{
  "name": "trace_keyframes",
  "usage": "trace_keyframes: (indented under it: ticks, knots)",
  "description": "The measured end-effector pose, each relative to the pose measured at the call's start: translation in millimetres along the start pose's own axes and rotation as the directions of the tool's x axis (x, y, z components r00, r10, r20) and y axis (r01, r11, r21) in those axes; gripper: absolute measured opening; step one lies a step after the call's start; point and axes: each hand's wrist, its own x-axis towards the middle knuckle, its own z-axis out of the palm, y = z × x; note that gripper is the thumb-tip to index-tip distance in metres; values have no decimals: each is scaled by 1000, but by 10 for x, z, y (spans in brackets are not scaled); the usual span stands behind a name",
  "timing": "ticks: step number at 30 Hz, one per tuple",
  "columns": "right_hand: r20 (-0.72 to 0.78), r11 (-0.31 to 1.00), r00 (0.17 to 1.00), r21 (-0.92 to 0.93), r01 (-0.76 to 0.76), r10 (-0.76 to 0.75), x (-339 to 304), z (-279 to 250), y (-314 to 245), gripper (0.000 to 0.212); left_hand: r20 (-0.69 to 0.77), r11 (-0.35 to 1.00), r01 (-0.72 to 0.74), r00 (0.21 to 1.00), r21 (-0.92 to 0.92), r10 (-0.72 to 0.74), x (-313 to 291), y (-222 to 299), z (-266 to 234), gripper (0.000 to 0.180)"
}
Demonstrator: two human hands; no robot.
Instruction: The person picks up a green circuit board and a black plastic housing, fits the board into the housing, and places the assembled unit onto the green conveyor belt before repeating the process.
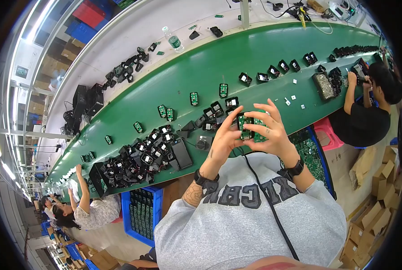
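Note:
Both of my hands are raised over the near edge of the green bench. My left hand [224, 137] is closed on a small black plastic housing [239, 122] with green circuitry showing in it. My right hand [269, 130] has its fingers closed round a green circuit board [260, 122], right beside the housing. The fingers partly hide both pieces, so I cannot tell whether they touch. Just left of my hands, several open black housings [216, 109] lie on the bench, near a small dark box with a round grille [203, 143].
A big heap of black housings [142, 155] covers the bench at left. Housings with green boards [194, 98] stand in a row along the green belt [183, 81]. A blue crate of boards [312, 155] sits below right, another blue crate [140, 216] below left. Co-workers sit at both sides.

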Motion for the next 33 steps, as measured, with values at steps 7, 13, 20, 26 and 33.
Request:
trace_keyframes:
  ticks: [7,13,20,26,33]
  knots:
    - [84,999,996,-30,42,-40,67,-96,-23,42,28,966,-52,999,252,46,-45,25,42,67]
    - [94,998,995,51,-25,20,83,-66,-38,41,-8,968,-9,1000,252,11,-44,-1,86,56]
    - [347,223,678,765,-604,648,-45,214,12,44,44,944,-98,995,314,89,25,-151,28,50]
    - [462,135,662,752,-645,590,-93,263,76,43,-18,954,-89,995,287,99,49,-223,-41,45]
    - [404,105,675,809,-579,617,-237,624,268,39,-42,871,-170,976,460,212,246,-484,-352,38]
